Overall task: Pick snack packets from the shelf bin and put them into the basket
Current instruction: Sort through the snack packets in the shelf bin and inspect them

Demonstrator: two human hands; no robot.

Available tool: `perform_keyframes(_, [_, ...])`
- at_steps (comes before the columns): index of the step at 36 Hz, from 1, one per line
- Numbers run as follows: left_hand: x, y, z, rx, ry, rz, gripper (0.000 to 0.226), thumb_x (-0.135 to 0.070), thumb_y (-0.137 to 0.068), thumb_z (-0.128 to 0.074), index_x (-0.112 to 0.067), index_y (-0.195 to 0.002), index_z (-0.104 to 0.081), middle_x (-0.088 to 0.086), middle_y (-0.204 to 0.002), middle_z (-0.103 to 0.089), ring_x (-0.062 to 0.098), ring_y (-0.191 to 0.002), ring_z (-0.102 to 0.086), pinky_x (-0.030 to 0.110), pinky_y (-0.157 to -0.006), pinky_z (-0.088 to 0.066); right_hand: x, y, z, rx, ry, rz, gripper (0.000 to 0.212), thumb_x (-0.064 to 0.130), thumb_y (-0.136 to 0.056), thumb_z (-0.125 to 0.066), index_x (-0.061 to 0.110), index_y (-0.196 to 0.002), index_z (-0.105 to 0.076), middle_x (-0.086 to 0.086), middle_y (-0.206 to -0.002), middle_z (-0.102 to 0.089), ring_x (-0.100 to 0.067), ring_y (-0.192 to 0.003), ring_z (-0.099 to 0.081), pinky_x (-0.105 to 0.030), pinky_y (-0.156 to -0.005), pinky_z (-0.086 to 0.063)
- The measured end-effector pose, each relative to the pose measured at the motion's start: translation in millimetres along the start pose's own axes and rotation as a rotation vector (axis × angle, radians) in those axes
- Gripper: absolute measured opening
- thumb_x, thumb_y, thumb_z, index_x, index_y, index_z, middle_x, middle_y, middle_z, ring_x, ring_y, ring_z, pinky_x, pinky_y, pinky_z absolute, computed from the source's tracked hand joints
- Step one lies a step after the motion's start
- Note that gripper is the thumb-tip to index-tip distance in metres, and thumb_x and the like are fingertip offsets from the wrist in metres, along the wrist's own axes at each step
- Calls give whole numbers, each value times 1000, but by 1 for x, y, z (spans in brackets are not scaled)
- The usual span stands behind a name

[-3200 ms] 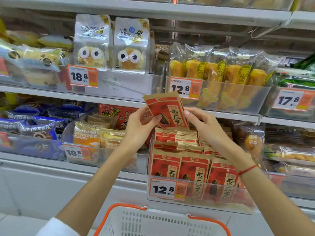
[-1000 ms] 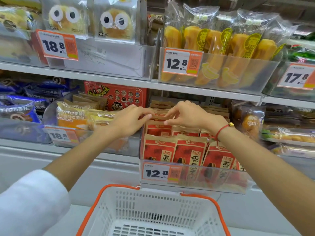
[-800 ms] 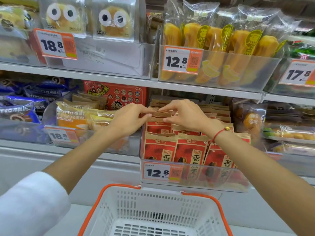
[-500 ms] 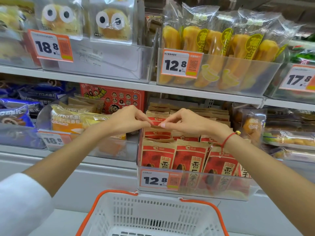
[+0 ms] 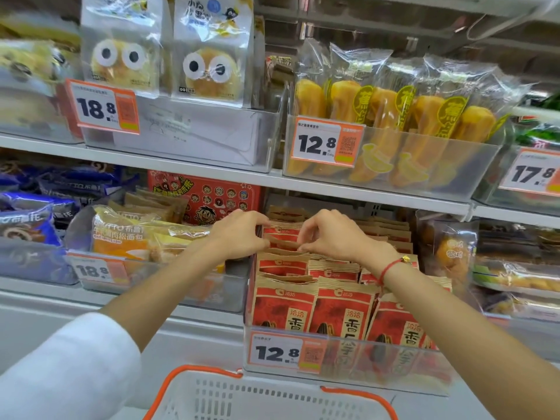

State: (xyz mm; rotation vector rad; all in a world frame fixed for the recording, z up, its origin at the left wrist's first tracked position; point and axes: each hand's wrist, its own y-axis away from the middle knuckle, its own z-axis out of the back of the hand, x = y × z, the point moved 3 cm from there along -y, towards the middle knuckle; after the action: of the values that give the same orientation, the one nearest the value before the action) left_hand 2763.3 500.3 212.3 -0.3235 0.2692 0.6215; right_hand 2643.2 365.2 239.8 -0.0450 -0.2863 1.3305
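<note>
A shop: stocked shelves point(image 5: 212, 174), price tags point(image 5: 325, 142), shopping basket point(image 5: 266, 395).

I see red packets point(image 5: 339, 310) with brown paper tops and black-and-white markings. My basket point(image 5: 266, 398) is white with an orange rim. The price tag point(image 5: 283, 353) is white and orange with black digits. A red string point(image 5: 386, 269) circles my wrist.
</note>
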Motion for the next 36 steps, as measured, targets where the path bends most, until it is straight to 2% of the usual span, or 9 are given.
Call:
perform_keyframes(3, [1, 1, 0, 84, 53, -20, 58, -37, -84, -70, -27, -138, -52, -9, -150, -42, 18, -136, -40, 45, -108, -39, 1, 2, -2, 118, -78, 32, 7, 23, -80, -78, 28, -77, -75, 12, -79, -70, -6, -82, -65, -37, -85, -55])
perform_keyframes(6, [2, 3, 1, 61, 82, -31, 61, -36, -81, -75, -27, -137, -53, -5, -147, -46, 18, -135, -42, 44, -107, -41, 0, 2, 0, 151, -79, 26, 0, 26, -81, -77, 26, -81, -78, 9, -86, -74, -9, -86, -66, -38, -87, -54])
perform_keyframes(14, [-1, 14, 3, -167, 97, 37, 29, -42, -79, -75, -34, -106, -68, -7, -124, -64, 15, -121, -53, 38, -98, -47, 3, 2, -5, 71, -7, -114, 15, 39, -86, -70, 28, -92, -78, 4, -93, -75, -14, -86, -66, -37, -83, -54])
perform_keyframes(19, [-5, 21, 9, -214, 217, 12, 32, -32, -85, -72, -28, -115, -62, -13, -111, -67, 9, -106, -60, 29, -86, -46, 2, 9, 4, -145, -61, -114, 16, 37, -92, -64, 28, -99, -76, 5, -100, -73, -17, -97, -65, -36, -83, -53])
perform_keyframes(22, [-6, 26, 13, -224, 330, 8, 45, -30, -86, -71, -25, -127, -53, -13, -110, -64, 6, -104, -57, 29, -89, -43, 1, 14, 12, -276, -154, -74, 15, 35, -93, -63, 27, -97, -75, 7, -94, -74, -14, -93, -67, -37, -83, -54])
perform_keyframes(25, [-10, 31, 12, -231, 441, -3, 36, -30, -89, -68, -25, -124, -57, -16, -108, -62, 5, -105, -57, 32, -94, -45, 3, 20, 19, -390, -277, -37, 10, 33, -91, -65, 27, -94, -73, 11, -88, -73, -9, -88, -66, -39, -83, -54])
perform_keyframes(28, [-12, 39, 8, -272, 570, -38, 18, -27, -92, -64, -26, -110, -64, -13, -107, -68, 7, -103, -63, 42, -94, -51, 10, 32, 22, -475, -372, 20, 9, 27, -90, -68, 24, -95, -74, 11, -88, -73, -2, -85, -66, -29, -82, -55])
perform_keyframes(30, [-13, 47, 6, -316, 645, -66, 17, -24, -92, -64, -24, -109, -66, -13, -106, -70, 4, -102, -64, 40, -94, -53, 14, 41, 22, -505, -458, 63, 8, 23, -90, -69, 25, -97, -72, 13, -88, -72, 1, -84, -66, -20, -79, -53])
perform_keyframes(36, [-21, 61, 12, -365, 720, -115, 19, -23, -92, -64, -25, -110, -67, -15, -108, -70, 4, -104, -64, 40, -96, -51, 14, 60, 15, -422, -705, -8, 47, 28, -89, -68, 30, -132, -49, 13, -105, -69, 3, -94, -64, -12, -81, -49])
